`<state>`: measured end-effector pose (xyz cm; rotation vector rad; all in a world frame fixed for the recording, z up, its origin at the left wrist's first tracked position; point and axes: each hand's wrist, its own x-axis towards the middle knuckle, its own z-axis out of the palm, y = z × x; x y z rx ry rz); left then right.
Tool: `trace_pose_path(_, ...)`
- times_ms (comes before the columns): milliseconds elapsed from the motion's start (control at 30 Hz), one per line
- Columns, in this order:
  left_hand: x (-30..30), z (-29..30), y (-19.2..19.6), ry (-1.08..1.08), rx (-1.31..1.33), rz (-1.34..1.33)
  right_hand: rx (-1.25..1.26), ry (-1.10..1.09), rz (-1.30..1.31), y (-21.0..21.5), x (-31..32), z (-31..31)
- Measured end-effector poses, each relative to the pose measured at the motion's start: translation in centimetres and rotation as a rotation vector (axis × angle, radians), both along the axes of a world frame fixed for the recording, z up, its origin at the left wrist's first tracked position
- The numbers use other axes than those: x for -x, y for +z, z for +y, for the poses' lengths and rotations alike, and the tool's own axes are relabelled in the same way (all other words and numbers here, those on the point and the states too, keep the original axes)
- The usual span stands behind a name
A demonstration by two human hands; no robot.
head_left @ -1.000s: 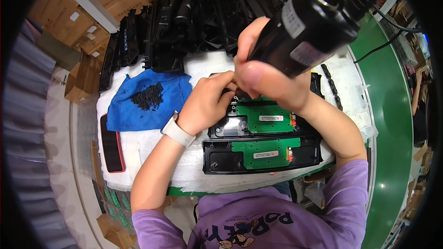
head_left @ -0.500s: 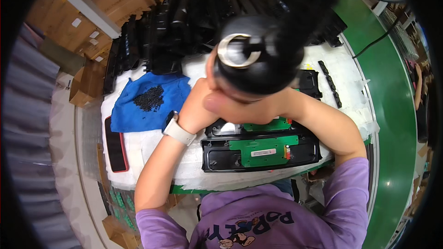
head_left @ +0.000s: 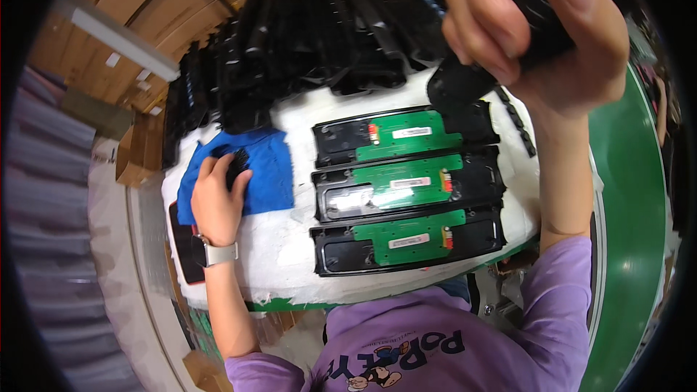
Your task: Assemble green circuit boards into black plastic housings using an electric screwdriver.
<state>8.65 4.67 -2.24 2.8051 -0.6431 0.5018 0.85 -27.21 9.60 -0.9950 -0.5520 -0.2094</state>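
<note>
My left hand (head_left: 218, 199) is over a blue cloth (head_left: 272, 181) at the left, thumb and fingers apart around a heap of tiny black pieces (head_left: 238, 163) that look like screws. At the upper right my right hand (head_left: 552, 43) is raised close to the camera, its fingers wrapped round a black cylindrical tool (head_left: 536, 18); the tool's tip is out of sight. Three long black panels, the back one (head_left: 337, 141), the middle one (head_left: 475, 181) and the front one (head_left: 341, 252), lie in rows before me, each with a green circuit board. A dark rounded shape covers part of the back panel.
Many black plastic housings (head_left: 312, 36) are stacked across the back of the white-covered table (head_left: 283, 261). A phone with a red edge (head_left: 190, 254) lies beside the cloth. A thin black strip (head_left: 517, 123) lies right of the panels. Green surface (head_left: 632, 247) runs along the right.
My hands were together on the black tool over the panels. The left has moved down to the heap on the cloth; the right has lifted the tool up and right, uncovering the panels.
</note>
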Motion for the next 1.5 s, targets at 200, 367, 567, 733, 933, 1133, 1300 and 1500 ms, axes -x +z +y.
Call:
trace_pose_path(200,-1.0,0.4,-0.6,0.004,0.006,-0.109,0.372,-0.372,0.126,2.3,1.7,-0.6)
trace_pose_path(367,-1.8,1.8,-1.1,-0.026,0.081,-0.213,0.332,-0.407,0.264,2.3,1.5,-0.8)
trace_pose_path(567,-1.0,-0.5,-0.6,-0.111,1.313,0.703,0.295,-0.127,0.196,1.3,0.3,-1.8)
trace_pose_path(733,0.2,-6.5,-0.3,-0.277,1.688,1.318,0.275,0.125,0.171,0.6,-0.9,-3.4)
trace_pose_path(933,3.0,-10.8,-0.1,-0.373,1.487,1.571,0.102,0.074,0.002,-1.3,-0.6,-0.8)
trace_pose_path(1133,5.0,-9.8,0.5,-0.301,1.382,1.457,-0.006,-0.025,-0.061,-2.0,0.0,-0.5)
trace_pose_path(1300,4.5,-9.0,0.8,-0.341,1.199,1.410,-0.288,-0.097,0.015,-3.7,-0.3,1.4)
trace_pose_path(1500,4.9,-8.8,-0.1,-0.487,1.162,1.384,-0.169,-0.052,0.042,-3.4,-0.3,2.5)
